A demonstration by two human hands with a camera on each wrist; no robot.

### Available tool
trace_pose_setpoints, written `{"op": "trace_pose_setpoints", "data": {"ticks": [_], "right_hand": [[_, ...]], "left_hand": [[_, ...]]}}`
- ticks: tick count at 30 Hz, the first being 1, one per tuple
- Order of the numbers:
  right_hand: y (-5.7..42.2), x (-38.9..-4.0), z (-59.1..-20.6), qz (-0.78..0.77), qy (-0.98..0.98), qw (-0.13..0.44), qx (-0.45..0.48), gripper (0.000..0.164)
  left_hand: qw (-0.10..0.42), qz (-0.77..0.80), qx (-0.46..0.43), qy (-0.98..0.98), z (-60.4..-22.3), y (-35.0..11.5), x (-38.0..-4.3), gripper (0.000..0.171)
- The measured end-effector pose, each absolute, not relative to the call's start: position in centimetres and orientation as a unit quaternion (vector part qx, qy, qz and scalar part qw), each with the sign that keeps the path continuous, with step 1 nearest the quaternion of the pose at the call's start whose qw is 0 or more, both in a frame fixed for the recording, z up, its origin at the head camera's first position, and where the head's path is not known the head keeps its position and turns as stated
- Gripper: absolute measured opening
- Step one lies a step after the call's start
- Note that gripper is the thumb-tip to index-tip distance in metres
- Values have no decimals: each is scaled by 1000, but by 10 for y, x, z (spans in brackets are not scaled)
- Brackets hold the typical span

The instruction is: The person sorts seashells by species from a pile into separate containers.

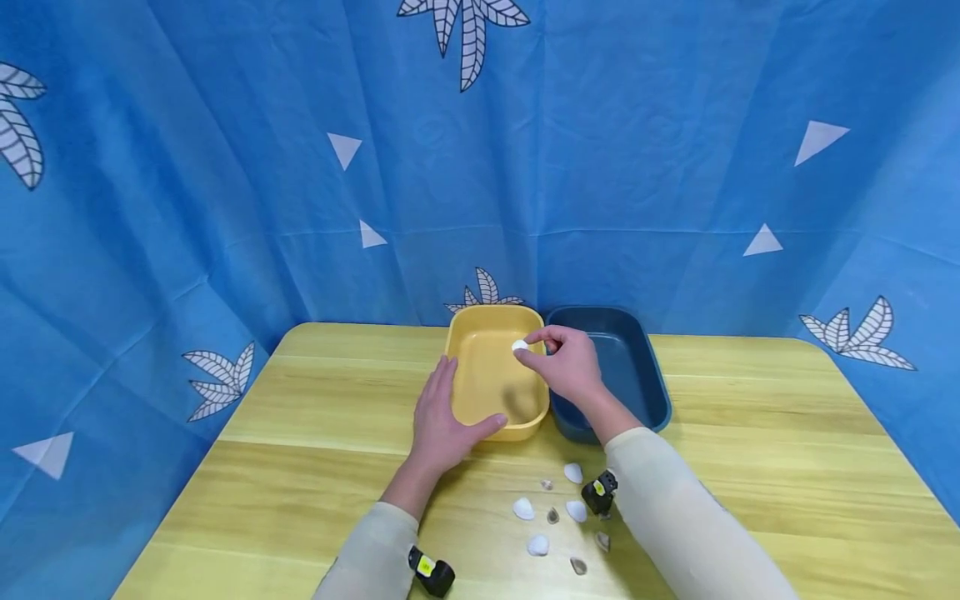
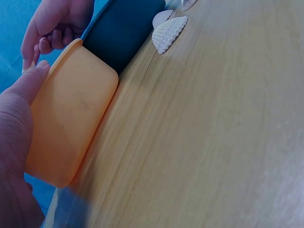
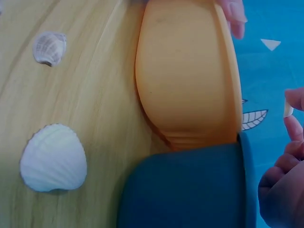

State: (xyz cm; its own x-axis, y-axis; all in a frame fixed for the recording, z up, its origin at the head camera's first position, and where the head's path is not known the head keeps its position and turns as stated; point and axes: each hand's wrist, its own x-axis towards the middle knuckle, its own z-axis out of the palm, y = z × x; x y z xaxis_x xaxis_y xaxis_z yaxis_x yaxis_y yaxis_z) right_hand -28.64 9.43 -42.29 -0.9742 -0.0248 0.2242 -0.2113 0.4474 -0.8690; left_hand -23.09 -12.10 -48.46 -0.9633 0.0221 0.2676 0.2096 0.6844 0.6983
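My right hand [image 1: 573, 362] pinches a small white seashell [image 1: 520, 345] between thumb and index finger, above the yellow bin [image 1: 483, 375]. In the right wrist view that seashell [image 3: 288, 108] shows edge-on at the fingertips, the other fingers curled in. My left hand [image 1: 438, 425] rests at the bin's near left corner, fingers stretched along its left side and thumb over the front rim. The bin's visible floor is bare apart from a shadow. Right beside it stands a dark blue bin [image 1: 626, 367], partly hidden under my right wrist.
Several seashells lie scattered on the wooden table [image 1: 315, 483] in front of the bins, among them a white ribbed seashell [image 3: 53, 158] and a smaller brownish seashell [image 3: 50, 48]. A blue curtain [image 1: 637, 167] with leaf and triangle prints hangs behind the table.
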Motion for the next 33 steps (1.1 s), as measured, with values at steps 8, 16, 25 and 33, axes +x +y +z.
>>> {"op": "trace_pose_setpoints", "data": {"ticks": [8, 16, 25, 33], "right_hand": [[90, -298, -435, 530, -840, 102, 62, 22], [90, -305, -450, 533, -839, 98, 38, 22], [88, -310, -457, 524, -847, 92, 23, 23], [86, -313, -457, 523, -847, 91, 28, 24]], "left_hand": [[117, -389, -73, -911, -488, -120, -230, 116], [121, -385, -79, -911, -489, -120, -230, 117], [112, -389, -72, -912, -484, -120, -229, 117], [116, -394, -67, -909, -485, -120, -230, 116]]}}
